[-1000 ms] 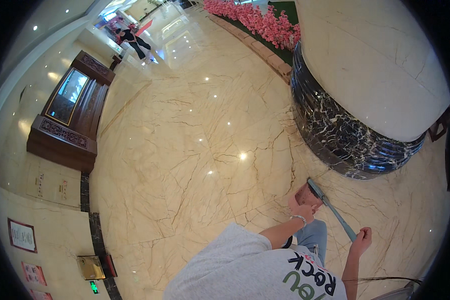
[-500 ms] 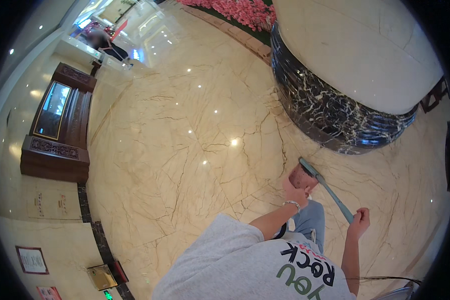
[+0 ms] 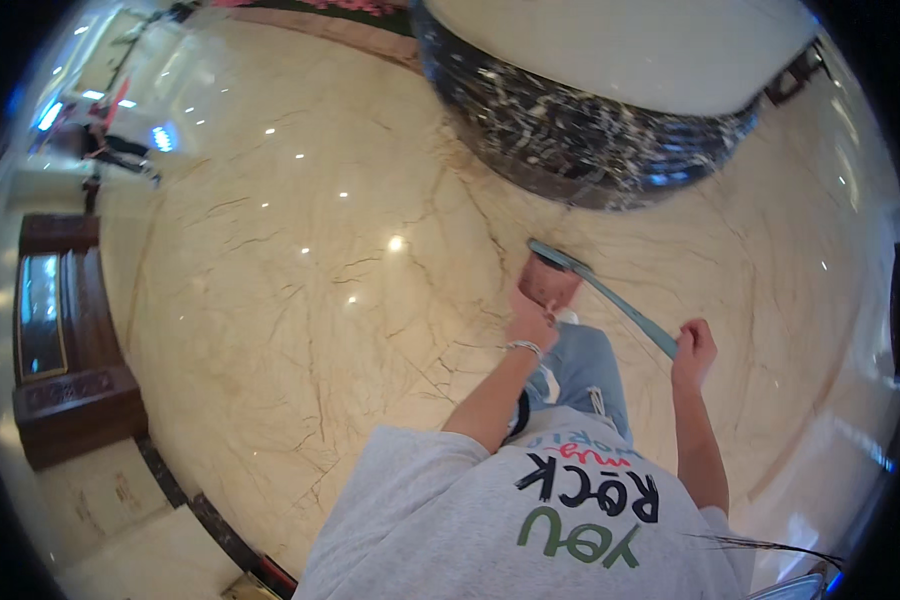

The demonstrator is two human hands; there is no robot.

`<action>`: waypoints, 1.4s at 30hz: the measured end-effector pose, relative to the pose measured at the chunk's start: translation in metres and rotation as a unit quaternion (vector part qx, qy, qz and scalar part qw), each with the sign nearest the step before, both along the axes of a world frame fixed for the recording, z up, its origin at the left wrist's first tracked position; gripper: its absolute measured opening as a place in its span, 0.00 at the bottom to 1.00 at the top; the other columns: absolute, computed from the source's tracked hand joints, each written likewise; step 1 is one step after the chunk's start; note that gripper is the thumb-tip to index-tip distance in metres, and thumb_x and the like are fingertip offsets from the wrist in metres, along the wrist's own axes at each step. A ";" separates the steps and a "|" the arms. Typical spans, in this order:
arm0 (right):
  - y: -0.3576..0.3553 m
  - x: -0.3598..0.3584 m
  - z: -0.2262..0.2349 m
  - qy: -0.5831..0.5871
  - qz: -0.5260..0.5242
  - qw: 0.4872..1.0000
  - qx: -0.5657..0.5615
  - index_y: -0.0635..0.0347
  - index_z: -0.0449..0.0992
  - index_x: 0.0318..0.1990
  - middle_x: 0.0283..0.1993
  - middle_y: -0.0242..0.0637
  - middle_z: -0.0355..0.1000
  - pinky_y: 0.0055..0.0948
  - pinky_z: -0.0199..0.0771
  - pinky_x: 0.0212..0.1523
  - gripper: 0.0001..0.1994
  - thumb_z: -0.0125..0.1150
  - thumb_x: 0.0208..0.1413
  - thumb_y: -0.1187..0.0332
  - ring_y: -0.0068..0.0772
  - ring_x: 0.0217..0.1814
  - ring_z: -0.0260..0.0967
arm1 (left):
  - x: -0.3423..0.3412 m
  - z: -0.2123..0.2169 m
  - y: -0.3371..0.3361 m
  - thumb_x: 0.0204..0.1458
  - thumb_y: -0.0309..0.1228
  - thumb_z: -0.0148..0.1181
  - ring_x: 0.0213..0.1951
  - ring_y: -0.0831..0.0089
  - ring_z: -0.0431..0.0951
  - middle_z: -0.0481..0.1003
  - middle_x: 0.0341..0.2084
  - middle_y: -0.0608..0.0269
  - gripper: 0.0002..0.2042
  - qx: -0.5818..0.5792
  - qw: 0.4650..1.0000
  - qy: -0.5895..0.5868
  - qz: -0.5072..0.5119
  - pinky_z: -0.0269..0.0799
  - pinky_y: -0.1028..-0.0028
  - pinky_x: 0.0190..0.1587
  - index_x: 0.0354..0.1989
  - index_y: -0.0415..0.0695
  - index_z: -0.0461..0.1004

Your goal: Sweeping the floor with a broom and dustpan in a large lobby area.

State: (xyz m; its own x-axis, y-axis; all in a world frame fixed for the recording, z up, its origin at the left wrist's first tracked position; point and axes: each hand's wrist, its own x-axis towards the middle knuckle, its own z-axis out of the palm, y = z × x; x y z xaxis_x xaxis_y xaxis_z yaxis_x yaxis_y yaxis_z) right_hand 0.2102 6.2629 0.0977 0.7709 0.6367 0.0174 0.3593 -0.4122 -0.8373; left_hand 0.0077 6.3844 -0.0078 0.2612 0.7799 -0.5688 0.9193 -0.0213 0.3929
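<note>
My left hand [image 3: 533, 322], with a bracelet at its wrist, is closed on the near end of a small pink dustpan [image 3: 550, 285], low in front of my legs. My right hand [image 3: 695, 352] grips the end of the long handle of a teal hand brush [image 3: 625, 304]. The brush slants up and left from it, and its dark-bristled head lies across the far edge of the dustpan. Dark specks show on the pan's inside; what they are is too small to tell. Whether the pan touches the floor cannot be seen.
Glossy beige marble floor [image 3: 240, 330] spreads around me. Ahead stands a thick white column on a curved black marble base [image 3: 590, 140]. A dark wood cabinet [image 3: 75, 400] lines the left wall. Farther off at the left, a person [image 3: 115, 150] stands. Pink flowers [image 3: 360, 6] border the back.
The whole view has shifted, so the column, cabinet and hands sit elsewhere in it. Both hands keep their hold, and the brush head stays at the dustpan's far edge.
</note>
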 end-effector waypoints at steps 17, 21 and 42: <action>0.015 0.001 0.017 0.002 -0.020 1.000 0.009 0.65 0.65 0.22 0.15 0.32 0.59 0.18 0.54 0.17 0.04 0.42 0.38 0.78 0.18 0.17 0.54 | 0.013 0.031 0.010 0.36 0.32 0.49 0.29 0.61 0.72 0.73 0.24 0.56 0.10 -0.016 0.999 0.021 -0.033 0.67 0.67 0.31 0.29 0.50 0.72; 0.017 0.010 0.016 0.014 -0.025 0.999 0.014 0.65 0.65 0.22 0.16 0.33 0.59 0.18 0.54 0.18 0.04 0.42 0.38 0.78 0.18 0.18 0.54 | 0.017 0.029 0.011 0.36 0.32 0.49 0.30 0.62 0.72 0.73 0.25 0.56 0.11 -0.024 0.998 0.029 -0.047 0.67 0.67 0.32 0.31 0.50 0.72; 0.028 0.030 0.003 0.084 0.024 0.994 0.058 0.62 0.63 0.22 0.17 0.27 0.55 0.15 0.52 0.21 0.04 0.40 0.40 0.79 0.17 0.20 0.51 | -0.004 0.004 0.037 0.40 0.37 0.49 0.30 0.61 0.73 0.72 0.26 0.55 0.11 0.011 0.998 0.039 0.044 0.68 0.67 0.34 0.29 0.45 0.72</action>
State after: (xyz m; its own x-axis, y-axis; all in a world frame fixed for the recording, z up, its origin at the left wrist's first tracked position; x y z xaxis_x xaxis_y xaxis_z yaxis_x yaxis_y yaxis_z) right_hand 0.2405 6.2906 0.1012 0.7377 0.6743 -0.0335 0.2274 -0.2949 -0.9281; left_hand 0.0032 6.4210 -0.0036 0.1466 0.8107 -0.5668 0.9458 0.0529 0.3203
